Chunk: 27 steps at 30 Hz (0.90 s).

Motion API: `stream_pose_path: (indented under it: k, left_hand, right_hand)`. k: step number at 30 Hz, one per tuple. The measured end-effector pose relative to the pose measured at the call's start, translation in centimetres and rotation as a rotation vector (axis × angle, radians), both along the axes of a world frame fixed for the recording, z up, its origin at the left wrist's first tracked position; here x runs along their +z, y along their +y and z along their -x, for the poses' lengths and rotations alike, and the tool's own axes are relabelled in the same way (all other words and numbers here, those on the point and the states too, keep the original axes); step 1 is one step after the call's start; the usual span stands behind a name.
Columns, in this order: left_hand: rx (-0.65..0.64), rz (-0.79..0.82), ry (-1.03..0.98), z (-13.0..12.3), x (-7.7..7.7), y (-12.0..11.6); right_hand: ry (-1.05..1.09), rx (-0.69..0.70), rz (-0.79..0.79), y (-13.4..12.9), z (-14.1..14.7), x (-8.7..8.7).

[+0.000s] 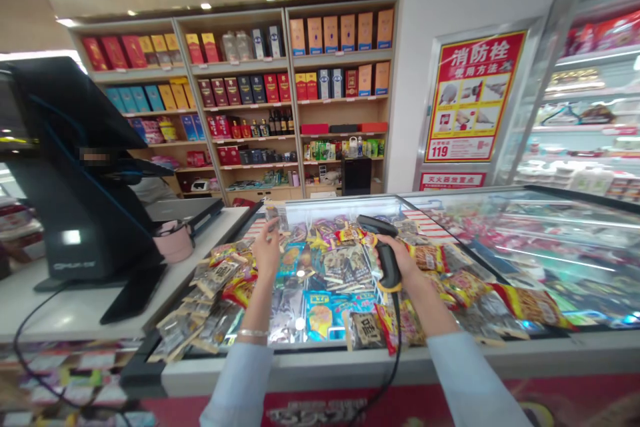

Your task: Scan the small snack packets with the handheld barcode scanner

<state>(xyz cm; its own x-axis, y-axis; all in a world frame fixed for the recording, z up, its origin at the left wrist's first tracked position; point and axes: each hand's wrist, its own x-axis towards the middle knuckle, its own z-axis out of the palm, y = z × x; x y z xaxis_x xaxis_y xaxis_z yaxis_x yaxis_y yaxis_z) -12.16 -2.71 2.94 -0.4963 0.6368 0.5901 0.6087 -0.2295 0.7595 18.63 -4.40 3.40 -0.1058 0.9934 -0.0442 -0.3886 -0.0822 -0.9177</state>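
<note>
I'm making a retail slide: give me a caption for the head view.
Over snack packets on a glass top, the right hand grips a corded scanner, left hand raised.

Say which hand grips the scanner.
The right hand: its fingers wrap round the black scanner. The left hand has a small packet at its fingertips instead.

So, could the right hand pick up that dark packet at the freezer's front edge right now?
Probably not: the right hand is wrapped around a black scanner. The dark packet itself looks near, with its printed front showing.
</note>
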Motion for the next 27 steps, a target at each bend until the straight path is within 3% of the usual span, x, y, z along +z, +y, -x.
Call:
stream_pose_path:
  k: [4,8,13,16,20,27]
  left_hand:
    - [0.018,0.098,-0.023,3.8,-0.4,-2.3]
    - [0.073,0.174,0.061,5.6,-0.7,-4.8]
    - [0.267,0.339,0.443,5.8,-2.2,-6.2]
    - [0.377,0.32,0.529,5.7,-4.0,-6.3]
    - [0.344,0.278,0.545,6.4,-5.9,-5.7]
    - [0.276,0.32,0.591,7.1,-5.8,-3.4]
  right_hand:
    - [0.1,0.108,0.029,-0.1,5.7,0.7]
    - [0.15,0.188,0.075,0.0,11.6,0.1]
    - [0.143,0.245,0.118,0.6,16.6,-2.4]
    - [0.16,0.279,0.112,1.3,18.0,-4.2]
    - [0.173,0.297,0.119,2.2,18.7,-5.7]
    - [0.191,0.299,0.178,3.4,19.3,-6.4]
